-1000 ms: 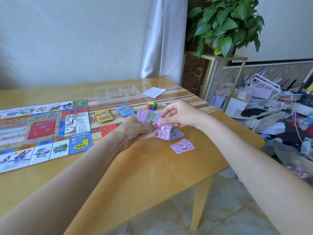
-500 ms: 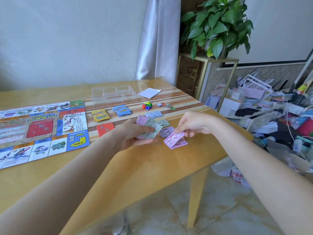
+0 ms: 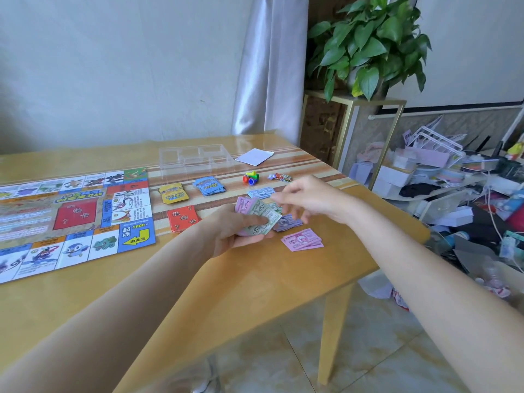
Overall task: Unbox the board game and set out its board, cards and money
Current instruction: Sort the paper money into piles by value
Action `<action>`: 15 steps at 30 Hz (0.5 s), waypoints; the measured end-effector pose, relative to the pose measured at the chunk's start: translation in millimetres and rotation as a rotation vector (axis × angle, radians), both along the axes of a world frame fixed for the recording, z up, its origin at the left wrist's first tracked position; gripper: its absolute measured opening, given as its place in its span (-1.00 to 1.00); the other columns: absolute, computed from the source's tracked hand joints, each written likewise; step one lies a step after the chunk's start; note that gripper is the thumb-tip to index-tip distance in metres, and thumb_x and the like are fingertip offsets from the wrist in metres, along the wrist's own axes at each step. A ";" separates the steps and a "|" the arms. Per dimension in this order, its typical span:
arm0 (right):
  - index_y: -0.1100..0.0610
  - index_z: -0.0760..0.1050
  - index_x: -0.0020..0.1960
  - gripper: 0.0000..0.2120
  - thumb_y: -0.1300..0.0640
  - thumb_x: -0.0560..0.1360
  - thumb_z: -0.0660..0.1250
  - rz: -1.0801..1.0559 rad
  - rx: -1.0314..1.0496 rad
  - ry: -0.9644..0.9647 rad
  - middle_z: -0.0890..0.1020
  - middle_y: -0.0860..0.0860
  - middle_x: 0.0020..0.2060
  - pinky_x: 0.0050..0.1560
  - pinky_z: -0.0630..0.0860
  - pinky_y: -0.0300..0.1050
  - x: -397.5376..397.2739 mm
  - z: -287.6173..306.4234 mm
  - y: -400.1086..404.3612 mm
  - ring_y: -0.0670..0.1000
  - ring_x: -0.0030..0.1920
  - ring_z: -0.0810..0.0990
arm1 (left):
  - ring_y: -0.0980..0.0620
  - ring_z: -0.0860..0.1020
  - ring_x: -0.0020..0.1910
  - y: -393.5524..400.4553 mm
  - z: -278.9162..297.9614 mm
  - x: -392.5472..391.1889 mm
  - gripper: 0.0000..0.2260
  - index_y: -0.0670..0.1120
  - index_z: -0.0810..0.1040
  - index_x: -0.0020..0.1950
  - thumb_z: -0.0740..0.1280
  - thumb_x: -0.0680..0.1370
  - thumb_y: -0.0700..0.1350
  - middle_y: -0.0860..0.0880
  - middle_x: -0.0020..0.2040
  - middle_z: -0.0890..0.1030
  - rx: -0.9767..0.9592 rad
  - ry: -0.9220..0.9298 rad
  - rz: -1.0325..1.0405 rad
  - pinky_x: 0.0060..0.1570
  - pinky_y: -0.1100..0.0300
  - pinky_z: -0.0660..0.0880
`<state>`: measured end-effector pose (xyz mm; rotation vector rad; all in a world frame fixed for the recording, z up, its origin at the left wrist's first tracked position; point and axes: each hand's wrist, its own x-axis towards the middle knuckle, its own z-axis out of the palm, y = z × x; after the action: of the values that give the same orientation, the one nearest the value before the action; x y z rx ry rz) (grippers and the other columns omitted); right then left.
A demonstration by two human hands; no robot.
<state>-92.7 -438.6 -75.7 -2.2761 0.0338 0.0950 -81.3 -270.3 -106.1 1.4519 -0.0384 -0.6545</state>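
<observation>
Your left hand (image 3: 235,228) grasped a fan of paper bills (image 3: 259,215) at frame centre, while your right hand (image 3: 309,198) hovered released above the counter (image 3: 255,279).

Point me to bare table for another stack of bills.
Free: the near strip of table, between the board and the pink bills; also the corner right of those bills. Crowded: the patch from the red cards and yellow cards to the purple bills, where the left hand holds a stack.
</observation>
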 end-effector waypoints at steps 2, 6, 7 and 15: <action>0.34 0.53 -0.01 -0.71 0.09 0.47 0.40 0.062 0.079 0.024 0.53 0.05 -0.32 -0.54 0.37 -0.28 2.3 -1.2 7.1 -0.10 -0.47 0.49 | 0.07 0.66 -0.36 0.9 0.7 1.0 -0.88 -0.16 0.54 -0.02 0.35 0.49 -0.33 -0.04 -0.30 0.68 -0.035 -0.003 -0.016 -0.41 0.34 0.57; 0.33 0.50 -0.08 -0.87 0.33 0.42 0.42 0.073 0.115 0.017 0.53 0.13 -0.40 -0.55 0.40 -0.32 10.2 -4.6 9.8 -0.15 -0.58 0.47 | -0.03 0.68 -0.21 7.1 3.7 5.9 -0.88 -0.24 0.54 0.05 0.27 0.54 -0.28 -0.14 -0.14 0.69 -0.197 0.074 -0.073 -0.20 0.22 0.62; 0.33 0.50 -0.09 -0.87 0.35 0.41 0.42 0.061 0.129 0.014 0.54 0.14 -0.40 -0.53 0.42 -0.32 11.7 -5.0 8.7 -0.15 -0.57 0.48 | -0.05 0.68 -0.20 9.2 3.7 7.4 -0.88 -0.25 0.53 0.04 0.24 0.56 -0.28 -0.16 -0.13 0.68 -0.239 0.097 -0.068 -0.19 0.17 0.62; 0.29 0.48 -0.08 -0.85 0.39 0.40 0.41 0.052 0.214 -0.041 0.55 0.10 -0.38 -0.49 0.42 -0.35 17.0 -7.1 6.7 -0.16 -0.59 0.47 | 0.13 0.64 -0.36 8.8 -3.0 15.0 -0.86 -0.14 0.55 -0.06 0.34 0.49 -0.37 -0.03 -0.27 0.66 -0.072 -0.071 0.051 -0.41 0.29 0.58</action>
<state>-75.7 -431.9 -82.7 -2.0651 -0.0549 0.0751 -66.4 -261.5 -109.1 1.4022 -0.0788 -0.5543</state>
